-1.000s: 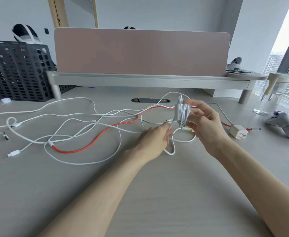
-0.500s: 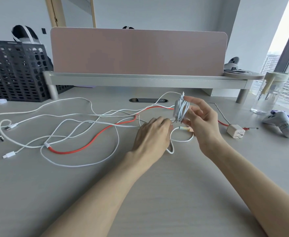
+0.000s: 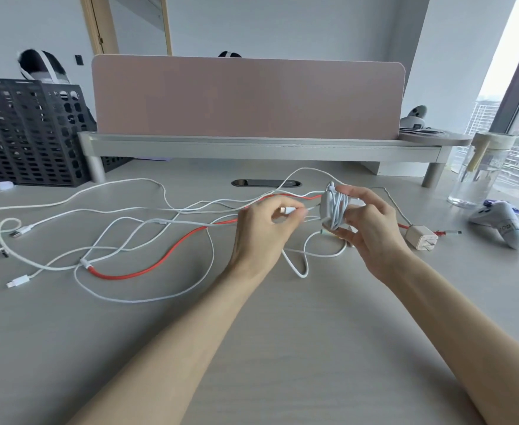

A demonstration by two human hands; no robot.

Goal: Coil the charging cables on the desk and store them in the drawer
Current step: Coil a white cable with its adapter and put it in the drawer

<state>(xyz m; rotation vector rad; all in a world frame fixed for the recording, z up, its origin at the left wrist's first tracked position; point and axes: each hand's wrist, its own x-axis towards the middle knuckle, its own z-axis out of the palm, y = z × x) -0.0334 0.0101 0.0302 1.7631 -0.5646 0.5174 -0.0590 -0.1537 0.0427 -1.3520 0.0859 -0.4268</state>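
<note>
My right hand [image 3: 367, 228] grips a tight coil of white cable [image 3: 335, 208] held upright above the desk. Just left of it, my left hand [image 3: 266, 234] pinches the free end of that cable, its white plug [image 3: 289, 210] between thumb and fingers. Several loose white cables [image 3: 123, 237] and a red cable [image 3: 148, 271] lie tangled across the desk to the left. A small loop of white cable [image 3: 307, 256] rests under my hands. No drawer is in view.
A beige charger plug [image 3: 420, 237] sits right of my right hand. A game controller [image 3: 503, 225] and a glass jar [image 3: 479, 170] stand at the far right. A black mesh crate [image 3: 28, 133] is back left; a monitor riser [image 3: 252, 148] with a pink divider spans the back.
My left hand has risen from the desk and now pinches the cable's plug end beside the coil. My right hand keeps the coil, turned slightly.
</note>
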